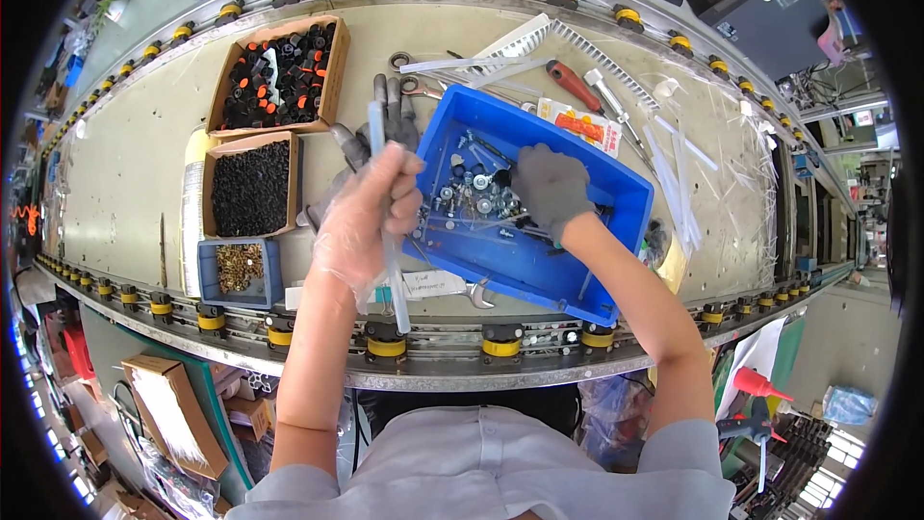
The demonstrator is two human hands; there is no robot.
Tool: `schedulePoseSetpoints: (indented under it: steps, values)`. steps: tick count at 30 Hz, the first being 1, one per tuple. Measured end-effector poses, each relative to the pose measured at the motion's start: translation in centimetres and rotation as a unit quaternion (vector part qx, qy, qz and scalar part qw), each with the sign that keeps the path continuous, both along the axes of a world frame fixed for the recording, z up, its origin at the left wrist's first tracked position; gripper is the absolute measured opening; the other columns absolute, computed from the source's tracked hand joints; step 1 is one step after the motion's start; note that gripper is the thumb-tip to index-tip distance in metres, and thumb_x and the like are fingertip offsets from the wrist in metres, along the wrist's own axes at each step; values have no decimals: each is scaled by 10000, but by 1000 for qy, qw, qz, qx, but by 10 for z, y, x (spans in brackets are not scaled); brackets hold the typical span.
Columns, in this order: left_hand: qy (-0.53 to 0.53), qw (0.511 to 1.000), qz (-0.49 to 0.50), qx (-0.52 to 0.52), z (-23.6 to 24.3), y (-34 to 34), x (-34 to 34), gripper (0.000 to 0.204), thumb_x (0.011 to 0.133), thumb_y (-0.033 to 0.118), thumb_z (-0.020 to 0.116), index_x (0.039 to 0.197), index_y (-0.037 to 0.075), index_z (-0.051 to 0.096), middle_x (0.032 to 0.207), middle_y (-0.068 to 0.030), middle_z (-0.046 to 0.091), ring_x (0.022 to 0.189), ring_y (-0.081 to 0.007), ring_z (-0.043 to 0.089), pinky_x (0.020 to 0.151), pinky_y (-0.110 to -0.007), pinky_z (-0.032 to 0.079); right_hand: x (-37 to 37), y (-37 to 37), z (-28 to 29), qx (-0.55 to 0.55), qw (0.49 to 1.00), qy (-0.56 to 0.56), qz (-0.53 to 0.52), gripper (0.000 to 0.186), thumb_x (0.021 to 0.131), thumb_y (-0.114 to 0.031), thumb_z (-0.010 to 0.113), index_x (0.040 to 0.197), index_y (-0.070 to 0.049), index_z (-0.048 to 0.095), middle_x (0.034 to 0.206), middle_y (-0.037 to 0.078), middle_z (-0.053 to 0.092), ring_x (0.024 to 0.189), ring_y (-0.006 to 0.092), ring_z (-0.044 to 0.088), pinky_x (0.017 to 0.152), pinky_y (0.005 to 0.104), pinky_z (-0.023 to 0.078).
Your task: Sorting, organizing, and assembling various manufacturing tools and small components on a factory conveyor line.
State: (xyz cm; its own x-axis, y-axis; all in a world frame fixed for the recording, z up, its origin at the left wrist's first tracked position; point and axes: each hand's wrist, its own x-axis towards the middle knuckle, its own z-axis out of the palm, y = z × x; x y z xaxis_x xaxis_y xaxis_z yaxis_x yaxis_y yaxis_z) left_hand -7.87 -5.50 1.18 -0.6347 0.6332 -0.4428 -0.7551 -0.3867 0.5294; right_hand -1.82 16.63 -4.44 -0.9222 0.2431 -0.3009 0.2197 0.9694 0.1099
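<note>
My left hand, in a clear plastic glove, is closed round a long translucent glue stick held nearly upright. Behind that hand lies an empty-looking grey work glove. My right hand wears a grey glove and reaches into a blue plastic bin. Its fingers curl down among loose screws, nuts and washers; the fingertips are hidden, so I cannot see what they hold, if anything. The bin stands tilted on the bench, just right of my left hand.
Left stand cardboard boxes of black and orange caps and small black parts, plus a grey tray of brass parts. Beyond the bin lie a red-handled screwdriver and wrenches. Roller rails edge the bench.
</note>
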Motion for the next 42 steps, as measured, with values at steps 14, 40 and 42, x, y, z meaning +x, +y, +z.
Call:
schedulePoseSetpoints:
  steps: [14,40,42]
  values:
    - [99,988,-88,-83,0,11,22,369,834,145,703,1161,1,611,767,38,553,596,-38,401,511,-193,291,56,-24,73,-618,763,41,-184,107,830,-118,651,894,-33,658,683,-31,564,577,45,449,524,227,372]
    - [101,985,-97,-103,-4,14,24,213,798,166,741,922,67,599,707,44,517,577,-39,405,495,-188,283,66,-41,76,-739,643,-23,-198,243,838,-200,595,943,11,651,697,17,582,473,50,439,426,210,314]
    - [90,985,-95,-110,-2,15,24,238,792,165,748,942,68,591,700,39,513,599,-45,419,517,-190,299,66,-41,75,-745,638,-24,-194,239,836,-193,598,943,14,652,700,20,582,475,50,437,426,208,310]
